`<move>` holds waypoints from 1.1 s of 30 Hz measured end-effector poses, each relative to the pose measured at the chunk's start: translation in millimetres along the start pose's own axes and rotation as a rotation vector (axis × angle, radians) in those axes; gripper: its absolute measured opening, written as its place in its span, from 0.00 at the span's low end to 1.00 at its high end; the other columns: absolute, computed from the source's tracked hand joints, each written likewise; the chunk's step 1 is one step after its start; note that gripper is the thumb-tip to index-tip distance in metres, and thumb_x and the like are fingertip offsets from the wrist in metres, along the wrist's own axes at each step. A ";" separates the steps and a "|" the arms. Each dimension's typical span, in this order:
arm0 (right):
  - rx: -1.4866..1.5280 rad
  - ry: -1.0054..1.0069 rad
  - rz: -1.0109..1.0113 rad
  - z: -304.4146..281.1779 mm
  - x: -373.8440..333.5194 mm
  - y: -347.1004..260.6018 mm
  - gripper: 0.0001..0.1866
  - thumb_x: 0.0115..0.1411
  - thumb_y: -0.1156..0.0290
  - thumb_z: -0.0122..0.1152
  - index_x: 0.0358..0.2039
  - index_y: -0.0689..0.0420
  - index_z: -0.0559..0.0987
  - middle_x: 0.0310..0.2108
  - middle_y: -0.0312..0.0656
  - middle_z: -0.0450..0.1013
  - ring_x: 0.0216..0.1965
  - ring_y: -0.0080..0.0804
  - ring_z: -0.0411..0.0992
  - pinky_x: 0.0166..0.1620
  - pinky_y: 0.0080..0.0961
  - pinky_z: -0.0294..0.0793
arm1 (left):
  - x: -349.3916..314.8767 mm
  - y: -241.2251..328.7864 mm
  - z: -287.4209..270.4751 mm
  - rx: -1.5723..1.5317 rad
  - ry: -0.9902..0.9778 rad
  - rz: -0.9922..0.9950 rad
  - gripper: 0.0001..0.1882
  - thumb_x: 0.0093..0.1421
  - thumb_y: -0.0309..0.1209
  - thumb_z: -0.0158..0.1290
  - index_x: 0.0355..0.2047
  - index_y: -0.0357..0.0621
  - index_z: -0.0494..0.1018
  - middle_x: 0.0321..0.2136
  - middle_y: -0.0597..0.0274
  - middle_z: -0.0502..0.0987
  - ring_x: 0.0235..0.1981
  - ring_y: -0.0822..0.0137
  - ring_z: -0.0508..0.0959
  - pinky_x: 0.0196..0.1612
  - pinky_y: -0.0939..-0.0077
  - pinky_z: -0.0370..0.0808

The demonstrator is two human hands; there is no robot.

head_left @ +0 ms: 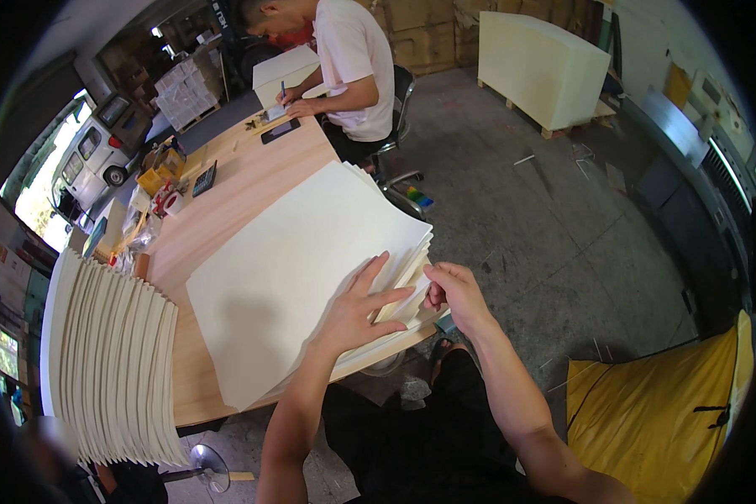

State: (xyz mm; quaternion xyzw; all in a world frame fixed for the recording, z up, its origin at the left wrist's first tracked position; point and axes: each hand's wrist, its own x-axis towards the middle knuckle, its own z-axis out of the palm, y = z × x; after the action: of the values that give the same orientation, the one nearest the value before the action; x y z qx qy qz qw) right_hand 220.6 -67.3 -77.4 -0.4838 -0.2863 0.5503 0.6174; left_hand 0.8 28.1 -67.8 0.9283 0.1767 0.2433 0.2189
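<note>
A stack of large white paper sheets [294, 244] lies slantwise on the wooden table in front of me. My left hand [357, 312] rests on its near right part, fingers spread, the fingertips near the fanned right edge. At that edge my right hand [457, 294] is closed, with thumb and index finger pinching a sheet's edge. The other fingers are curled in. Along the right side the sheets are uneven, with gaps between layers. How many sheets the right hand pinches is hidden.
To the left stands a tall pile of cream sheets [113, 361] in many layers. On the wooden table [248, 181] are a calculator [204, 179], a phone [280, 130] and tape rolls. A seated person [357, 71] writes at the far end. A yellow cover [647, 420] lies right.
</note>
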 end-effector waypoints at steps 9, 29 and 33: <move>-0.119 -0.024 -0.006 -5.3 -2.3 -1.3 0.22 0.72 0.56 0.61 0.22 0.53 0.73 0.20 0.32 0.72 0.23 0.21 0.73 0.27 0.19 0.67 | 0.5 -4.3 -1.1 -0.092 0.009 -0.016 0.31 0.49 0.45 0.75 0.56 0.70 0.83 0.75 0.50 0.60 0.72 0.43 0.64 0.70 0.53 0.67; -0.006 0.018 -0.037 -1.4 2.8 4.9 0.19 0.69 0.62 0.64 0.20 0.53 0.77 0.17 0.30 0.71 0.20 0.18 0.68 0.26 0.20 0.63 | -1.1 4.4 -0.4 0.000 0.016 0.000 0.25 0.57 0.46 0.69 0.57 0.70 0.82 0.77 0.50 0.52 0.68 0.39 0.68 0.64 0.51 0.73; 0.006 0.017 -0.029 -0.9 2.8 6.5 0.19 0.70 0.62 0.64 0.20 0.52 0.76 0.18 0.30 0.71 0.20 0.18 0.68 0.27 0.20 0.63 | -1.1 2.1 0.1 0.027 0.013 -0.020 0.31 0.50 0.51 0.73 0.56 0.73 0.82 0.77 0.51 0.54 0.68 0.40 0.67 0.64 0.51 0.74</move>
State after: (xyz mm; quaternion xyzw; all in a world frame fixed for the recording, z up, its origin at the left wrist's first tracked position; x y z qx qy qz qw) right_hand 219.4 -65.3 -84.2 -0.4824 -0.2861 0.5382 0.6292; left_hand 0.4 25.8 -67.2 0.9277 0.1908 0.2447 0.2074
